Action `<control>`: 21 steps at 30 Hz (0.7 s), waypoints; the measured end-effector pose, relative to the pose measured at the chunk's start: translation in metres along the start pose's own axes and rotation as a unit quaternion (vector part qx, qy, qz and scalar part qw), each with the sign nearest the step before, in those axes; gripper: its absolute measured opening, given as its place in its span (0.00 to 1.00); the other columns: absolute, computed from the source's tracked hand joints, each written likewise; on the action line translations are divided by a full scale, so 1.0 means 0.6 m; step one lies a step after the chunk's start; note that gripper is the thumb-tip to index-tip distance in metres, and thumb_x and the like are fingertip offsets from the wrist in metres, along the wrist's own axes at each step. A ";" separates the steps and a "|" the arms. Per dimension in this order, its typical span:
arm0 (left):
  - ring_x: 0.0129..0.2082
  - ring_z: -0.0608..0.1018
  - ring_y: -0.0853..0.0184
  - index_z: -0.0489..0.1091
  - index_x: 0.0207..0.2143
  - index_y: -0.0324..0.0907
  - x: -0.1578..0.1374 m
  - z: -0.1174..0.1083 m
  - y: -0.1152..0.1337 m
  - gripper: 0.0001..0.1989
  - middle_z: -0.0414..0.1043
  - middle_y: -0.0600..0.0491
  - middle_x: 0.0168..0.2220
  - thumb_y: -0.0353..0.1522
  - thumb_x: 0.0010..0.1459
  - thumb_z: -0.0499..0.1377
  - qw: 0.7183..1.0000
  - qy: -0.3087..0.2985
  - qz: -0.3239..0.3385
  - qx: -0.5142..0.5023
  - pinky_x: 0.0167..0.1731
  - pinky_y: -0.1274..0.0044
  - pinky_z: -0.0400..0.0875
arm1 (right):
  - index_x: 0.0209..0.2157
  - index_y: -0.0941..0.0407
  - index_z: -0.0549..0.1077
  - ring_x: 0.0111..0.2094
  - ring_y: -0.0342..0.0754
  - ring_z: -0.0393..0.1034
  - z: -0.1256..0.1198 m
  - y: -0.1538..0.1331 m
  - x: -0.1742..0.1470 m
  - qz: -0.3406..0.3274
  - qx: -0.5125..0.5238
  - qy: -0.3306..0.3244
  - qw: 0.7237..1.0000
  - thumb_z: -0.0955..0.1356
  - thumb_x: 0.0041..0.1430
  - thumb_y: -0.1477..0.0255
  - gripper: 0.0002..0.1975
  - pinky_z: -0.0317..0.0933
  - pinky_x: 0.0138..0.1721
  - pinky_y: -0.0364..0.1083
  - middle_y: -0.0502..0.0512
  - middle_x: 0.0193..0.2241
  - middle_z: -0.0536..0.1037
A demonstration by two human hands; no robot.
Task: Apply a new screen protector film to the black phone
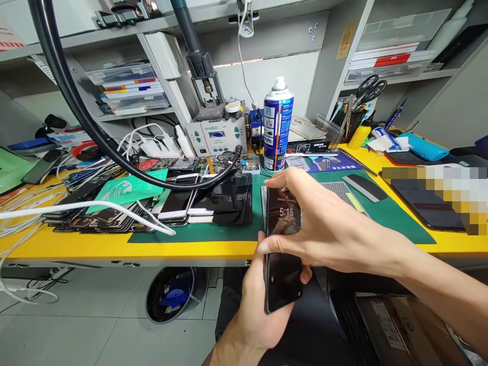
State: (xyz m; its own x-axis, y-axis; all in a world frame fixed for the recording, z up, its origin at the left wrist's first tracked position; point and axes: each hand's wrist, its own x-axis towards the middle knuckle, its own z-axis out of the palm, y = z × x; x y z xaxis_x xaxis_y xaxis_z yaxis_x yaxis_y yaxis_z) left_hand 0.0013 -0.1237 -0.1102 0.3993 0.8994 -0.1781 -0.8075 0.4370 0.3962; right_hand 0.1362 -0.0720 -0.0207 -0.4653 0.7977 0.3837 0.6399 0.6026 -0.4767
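Note:
A dark smartphone is held upright over my lap, at the front edge of the workbench. Its lit lock screen reads 5:15. My left hand cradles the phone from below and behind, with fingertips showing at its right edge. Over the upper half reaches my right hand, its thumb at the phone's left edge and its index finger at the top edge; the other fingers are partly hidden. Behind the phone, a perforated metal plate lies on the green mat.
A blue spray can stands behind the hands. Left of them lie stacked phone screens, a green card and white cables. A thick black hose arcs across the left. A tablet-like device lies right; a wastebasket stands below.

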 end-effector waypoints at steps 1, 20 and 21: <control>0.33 0.75 0.66 0.79 0.42 0.38 -0.001 -0.001 0.000 0.22 0.78 0.48 0.34 0.46 0.68 0.55 1.000 0.001 -0.001 0.006 0.34 0.74 0.69 | 0.48 0.53 0.67 0.48 0.62 0.74 0.000 0.001 0.001 0.011 0.009 0.001 1.000 0.77 0.54 0.58 0.26 0.72 0.43 0.56 0.57 0.42 0.75; 0.35 0.74 0.63 0.75 0.54 0.34 -0.017 -0.039 -0.001 0.34 0.75 0.42 0.40 0.51 0.70 0.43 0.992 -0.110 -0.049 0.038 0.37 0.74 0.65 | 0.35 0.55 0.76 0.27 0.45 0.72 -0.002 0.010 0.026 0.073 0.125 0.010 0.989 0.72 0.61 0.58 0.14 0.59 0.25 0.44 0.51 0.31 0.82; 0.35 0.74 0.63 0.75 0.54 0.34 -0.016 -0.042 -0.001 0.34 0.75 0.41 0.42 0.52 0.70 0.43 0.991 -0.114 -0.053 0.041 0.36 0.74 0.65 | 0.34 0.55 0.76 0.28 0.45 0.73 -0.001 0.011 0.027 0.070 0.126 0.012 0.990 0.72 0.62 0.59 0.13 0.60 0.26 0.43 0.50 0.31 0.82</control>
State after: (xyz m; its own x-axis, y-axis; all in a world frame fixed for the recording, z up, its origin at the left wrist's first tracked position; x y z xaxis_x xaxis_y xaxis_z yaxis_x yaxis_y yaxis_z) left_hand -0.0129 -0.1326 -0.1314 0.5748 0.8181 -0.0178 -0.7216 0.5170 0.4603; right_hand 0.1331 -0.0553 -0.0172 -0.3664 0.8745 0.3178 0.5226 0.4761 -0.7073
